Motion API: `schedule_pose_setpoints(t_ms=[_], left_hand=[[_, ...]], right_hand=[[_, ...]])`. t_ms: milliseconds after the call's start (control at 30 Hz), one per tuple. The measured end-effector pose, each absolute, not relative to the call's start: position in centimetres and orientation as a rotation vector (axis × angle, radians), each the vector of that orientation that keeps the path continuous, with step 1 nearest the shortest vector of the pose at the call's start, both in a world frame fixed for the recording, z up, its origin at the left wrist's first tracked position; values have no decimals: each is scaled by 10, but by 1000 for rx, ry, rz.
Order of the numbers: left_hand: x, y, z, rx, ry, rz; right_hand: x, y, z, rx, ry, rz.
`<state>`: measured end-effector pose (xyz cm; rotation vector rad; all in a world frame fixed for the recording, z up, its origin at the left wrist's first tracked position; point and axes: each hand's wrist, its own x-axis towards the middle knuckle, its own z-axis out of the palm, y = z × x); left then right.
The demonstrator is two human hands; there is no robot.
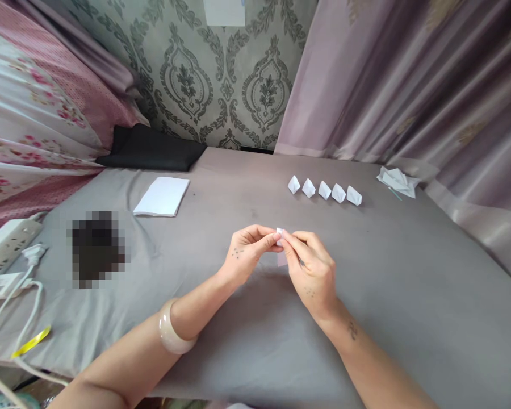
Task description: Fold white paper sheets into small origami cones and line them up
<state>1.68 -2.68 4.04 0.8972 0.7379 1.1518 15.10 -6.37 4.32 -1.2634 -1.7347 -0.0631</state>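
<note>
Between the fingertips of both hands is a small folded piece of white paper (279, 233), mostly covered by the fingers. My left hand (249, 250) pinches it from the left, thumb on top. From the right, my right hand (310, 258) grips it with thumb and forefinger. A pale pinkish patch shows just below the fingertips; I cannot tell whether it is part of the paper. Beyond the hands, several folded white paper shapes (324, 190) stand in a slanting row on the grey cloth (238, 187).
A stack of white paper (162, 197) lies at left, before a folded black cloth (153, 149). Crumpled white paper (398, 182) is at far right. A power strip (11, 244) with cables and a blurred dark object (96, 250) occupy the left side. Curtains (387, 74) hang at right.
</note>
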Motion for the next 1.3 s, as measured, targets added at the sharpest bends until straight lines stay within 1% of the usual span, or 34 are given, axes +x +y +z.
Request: schedule_pose_setpoints(t_ms=[167, 400, 500, 700, 800, 900, 1000, 1133, 1200, 1300], left_hand=[[15, -27, 39, 959, 799, 1140], [16, -27, 41, 1010, 852, 1163], [16, -27, 40, 1026, 878, 1151], [15, -26, 34, 1038, 806, 1081], [15, -24, 33, 1138, 794, 1034], [13, -24, 33, 1415, 867, 1084], [11, -25, 32, 1864, 972, 1172], [9, -27, 31, 2310, 1006, 1170], [9, -26, 32, 2324, 993, 1151], [10, -24, 34, 2089, 1007, 1072]], right_hand=[[149, -64, 47, -1291, -1683, 101], [151, -63, 54, -1324, -1501, 538], [153, -62, 56, -1347, -1456, 662], [159, -59, 57, -1410, -1453, 800], [160, -57, 56, -1433, -1437, 860], [160, -56, 54, -1463, -1412, 923], [159, -55, 51, -1500, -1430, 996], [158, -55, 50, -1516, -1571, 988], [157, -55, 52, -1500, -1655, 969], [159, -53, 52, -1479, -1707, 982]])
